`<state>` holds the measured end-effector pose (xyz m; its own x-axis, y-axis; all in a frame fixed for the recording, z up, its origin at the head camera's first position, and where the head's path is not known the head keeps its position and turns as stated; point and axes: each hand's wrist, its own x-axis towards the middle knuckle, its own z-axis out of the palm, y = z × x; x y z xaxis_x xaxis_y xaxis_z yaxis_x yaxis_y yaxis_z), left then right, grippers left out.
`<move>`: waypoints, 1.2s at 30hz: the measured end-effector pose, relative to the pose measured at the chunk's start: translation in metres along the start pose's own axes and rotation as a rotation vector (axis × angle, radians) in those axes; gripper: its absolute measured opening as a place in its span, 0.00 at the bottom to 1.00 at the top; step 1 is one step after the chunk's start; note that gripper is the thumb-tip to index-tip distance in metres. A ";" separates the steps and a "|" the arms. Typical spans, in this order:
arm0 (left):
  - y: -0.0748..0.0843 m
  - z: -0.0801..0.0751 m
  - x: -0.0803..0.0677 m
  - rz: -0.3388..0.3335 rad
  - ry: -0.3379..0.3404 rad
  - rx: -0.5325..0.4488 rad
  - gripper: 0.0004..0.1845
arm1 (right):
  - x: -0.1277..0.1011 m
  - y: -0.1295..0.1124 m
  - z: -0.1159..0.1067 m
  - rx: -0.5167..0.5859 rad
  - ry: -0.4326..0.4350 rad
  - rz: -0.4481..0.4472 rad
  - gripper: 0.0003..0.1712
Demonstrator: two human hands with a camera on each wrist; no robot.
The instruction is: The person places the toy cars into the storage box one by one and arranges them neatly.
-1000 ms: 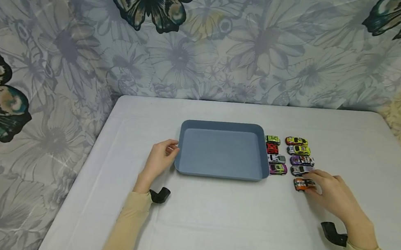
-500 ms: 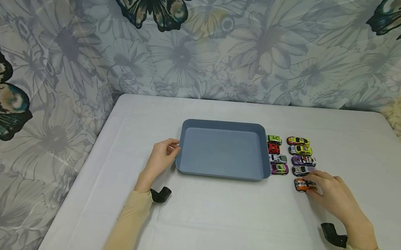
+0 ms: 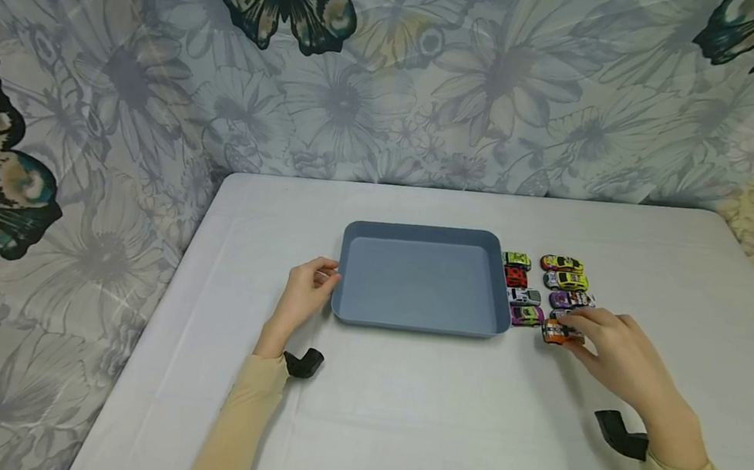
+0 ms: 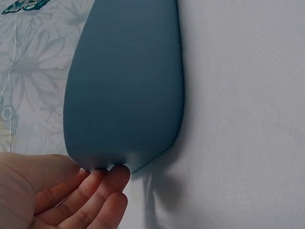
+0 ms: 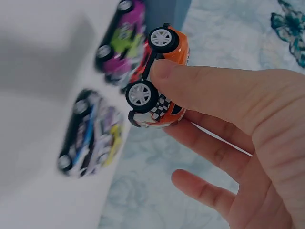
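Right hand pinching orange car beside tray; left hand relaxed, fingertips touching tray's side

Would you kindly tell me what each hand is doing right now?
Left hand: open, fingertips touching the blue plastic tray.
Right hand: pinching the orange toy car.

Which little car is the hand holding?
The orange car, the only orange one. The right hand pinches it, lifted off the table, while the other cars sit parked in rows beside the blue tray.
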<state>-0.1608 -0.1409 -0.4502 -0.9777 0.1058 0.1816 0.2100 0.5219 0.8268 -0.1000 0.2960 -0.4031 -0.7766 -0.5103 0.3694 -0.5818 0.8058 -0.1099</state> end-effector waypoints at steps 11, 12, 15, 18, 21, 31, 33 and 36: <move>0.000 0.001 0.002 0.007 0.008 -0.010 0.10 | 0.037 -0.014 -0.001 0.009 0.046 -0.108 0.23; 0.000 0.001 0.002 0.008 0.009 -0.013 0.10 | 0.041 -0.014 0.000 0.012 0.049 -0.120 0.22; 0.000 0.001 0.003 0.004 0.007 -0.016 0.10 | 0.053 -0.016 0.003 0.025 0.048 -0.149 0.21; -0.001 0.002 0.003 -0.006 0.001 -0.018 0.10 | 0.065 -0.018 0.007 0.037 0.036 -0.166 0.20; -0.001 0.002 0.003 -0.005 0.000 -0.023 0.10 | 0.077 -0.020 0.011 0.042 0.020 -0.169 0.20; -0.002 -0.001 0.002 -0.024 -0.011 -0.042 0.10 | 0.112 -0.026 0.032 0.053 -0.054 -0.175 0.20; -0.003 -0.001 0.001 -0.024 -0.013 -0.046 0.11 | 0.118 -0.028 0.037 0.051 -0.078 -0.173 0.20; -0.003 -0.001 0.001 -0.026 -0.016 -0.055 0.11 | 0.127 -0.032 0.043 0.052 -0.096 -0.184 0.19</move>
<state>-0.1623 -0.1432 -0.4515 -0.9828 0.1060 0.1513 0.1837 0.4771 0.8594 -0.1902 0.1930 -0.3925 -0.6739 -0.6757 0.2988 -0.7258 0.6810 -0.0970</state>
